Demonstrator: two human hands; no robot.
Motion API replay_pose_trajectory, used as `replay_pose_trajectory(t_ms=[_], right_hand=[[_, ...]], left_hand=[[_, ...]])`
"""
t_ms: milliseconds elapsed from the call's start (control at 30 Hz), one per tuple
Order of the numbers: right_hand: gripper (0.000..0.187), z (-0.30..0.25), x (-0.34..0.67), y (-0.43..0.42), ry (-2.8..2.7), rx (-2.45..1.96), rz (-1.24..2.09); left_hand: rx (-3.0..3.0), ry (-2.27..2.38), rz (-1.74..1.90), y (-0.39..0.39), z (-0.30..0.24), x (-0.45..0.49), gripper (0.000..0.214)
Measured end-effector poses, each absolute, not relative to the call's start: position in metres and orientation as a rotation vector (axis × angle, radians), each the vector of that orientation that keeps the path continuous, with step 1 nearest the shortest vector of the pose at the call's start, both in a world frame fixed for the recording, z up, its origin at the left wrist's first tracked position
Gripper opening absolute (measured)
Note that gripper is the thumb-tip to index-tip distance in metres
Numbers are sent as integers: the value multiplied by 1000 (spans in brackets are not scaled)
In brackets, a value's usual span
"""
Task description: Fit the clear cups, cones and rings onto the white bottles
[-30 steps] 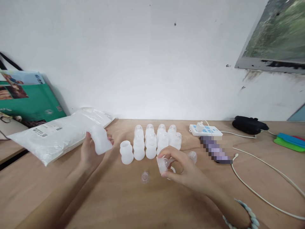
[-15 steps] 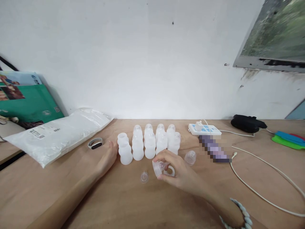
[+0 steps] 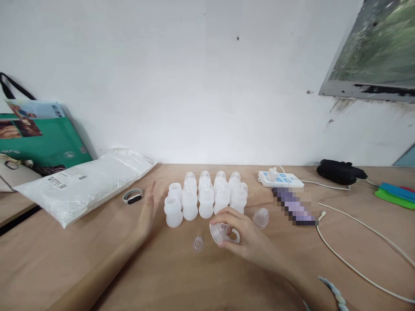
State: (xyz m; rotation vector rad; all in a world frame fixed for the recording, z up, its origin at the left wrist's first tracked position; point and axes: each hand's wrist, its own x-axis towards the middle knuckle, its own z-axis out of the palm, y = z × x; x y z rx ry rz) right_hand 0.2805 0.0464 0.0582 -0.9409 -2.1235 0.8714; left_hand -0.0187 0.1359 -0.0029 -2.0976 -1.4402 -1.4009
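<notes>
My right hand (image 3: 238, 231) holds a clear, wide-rimmed piece (image 3: 218, 233) between thumb and fingers, its ridged rim facing left; it looks like part of a baby bottle. Just behind it, partly hidden by my fingers, is a white ring (image 3: 237, 236). On the table to the left lies a small clear nipple-like piece (image 3: 198, 243). My left hand (image 3: 147, 214) is open, held edge-on with fingers stretched out, left of two open-topped white bottles (image 3: 174, 217). Beside those stand rows of similar bottles (image 3: 205, 205) with clear domed tops. A loose clear dome cap (image 3: 261, 218) lies right of my right hand.
A white plastic package (image 3: 87, 185) and a wristband (image 3: 132, 196) lie at left, near a green bag (image 3: 48, 142). At right are a power strip (image 3: 281, 178), a pixelated phone-like object (image 3: 295, 208), a white cable (image 3: 343, 259) and a black case (image 3: 339, 172).
My left hand has drawn away leftward from the open-topped bottles. My right hand has turned the clear piece so that its rim opening shows more. The view has shifted slightly.
</notes>
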Motion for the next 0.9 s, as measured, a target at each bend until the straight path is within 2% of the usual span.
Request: replay_pose_trajectory(t_ms=[100,233,367,467,567,733,900], right_hand=[[43,51,283,43,-2083,-1010,912],[40,38,280,38,-1893,-1077,1038],[38,31,271,32,-1728,-977,1082],[34,31,266,29,-1730,-853,968],[26,32,265,26,-1787,-777,817],[14,31,266,23,-1908,-740,638],[12,26,267,21,-2018,-720,453]], left_hand=[[-2008,-1376,-1738,119,11,-11,46],[-2354,-1041,-1722,80,15,10,45],[-2744,-1071,-1549,41,12,43,2],[-3082,-1230,-1581,29,20,61,21],[-3204,-1639,-1900,30,29,71,34],[-3470,-1818,-2088,36,30,74,43],[-3522,-1956,-2253,36,17,75,40]])
